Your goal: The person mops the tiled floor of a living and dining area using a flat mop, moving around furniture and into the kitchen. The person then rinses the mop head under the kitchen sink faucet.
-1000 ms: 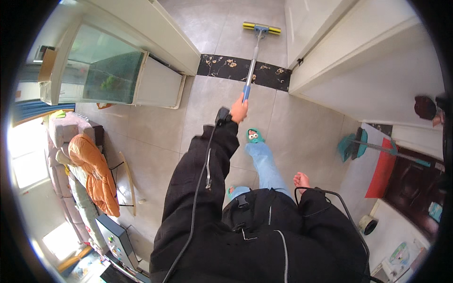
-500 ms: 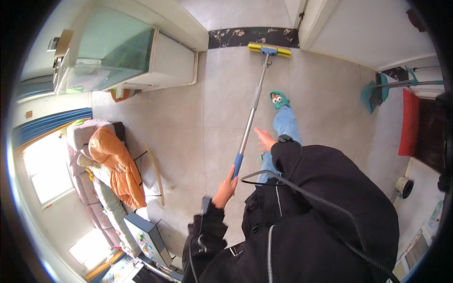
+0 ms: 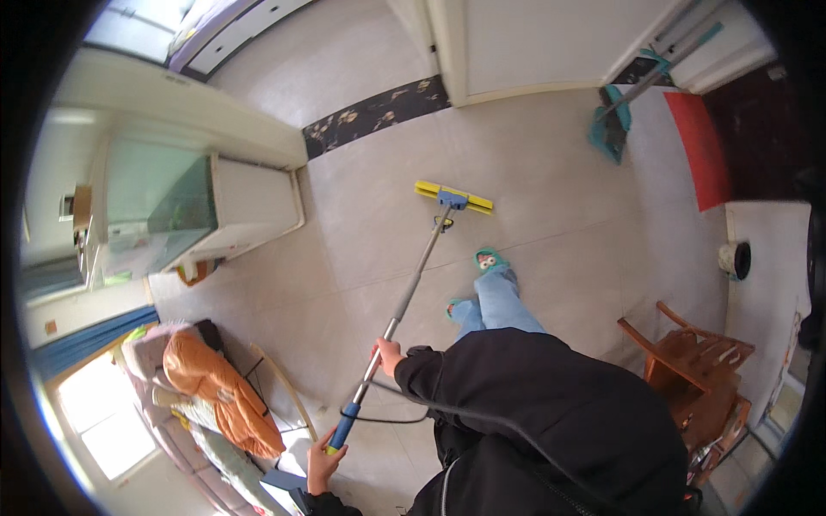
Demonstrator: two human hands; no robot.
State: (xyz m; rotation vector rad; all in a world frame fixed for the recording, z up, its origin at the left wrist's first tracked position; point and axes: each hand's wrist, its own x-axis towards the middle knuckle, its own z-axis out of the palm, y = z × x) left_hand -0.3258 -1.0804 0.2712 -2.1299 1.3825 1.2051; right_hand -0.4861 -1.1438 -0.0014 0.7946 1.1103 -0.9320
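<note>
A teal dustpan [image 3: 609, 129] stands at 2 o'clock beside the wall; something dark shows in its mouth, too unclear to name. At 9 to 10 o'clock is a greenish glass tank [image 3: 159, 202], with a dim green patch in its lower part and a white cabinet [image 3: 256, 205] next to it. An orange basket [image 3: 196, 272] sits at 9 o'clock, its contents hidden. A pale cylinder with a dark end [image 3: 734, 260] is at 3 o'clock.

The grey floor [image 3: 551, 189] stretches from the mop [image 3: 413, 279] toward the black patterned strip [image 3: 379, 116] at 11 to 12 o'clock, and right to the wall at 1 o'clock. A wooden chair [image 3: 697, 378] bounds it at 4 o'clock, and a sofa bearing an orange jacket [image 3: 211, 387] at 8.

The mop slants from 1 o'clock, its yellow head on the floor just ahead of the green slippers [image 3: 490, 261], to 7 o'clock. There the left hand [image 3: 323, 460] wraps around the blue grip; nearer 6, the right hand [image 3: 389, 354] curls around the metal pole. A black cable [image 3: 387, 420] loops across the pole between them.
</note>
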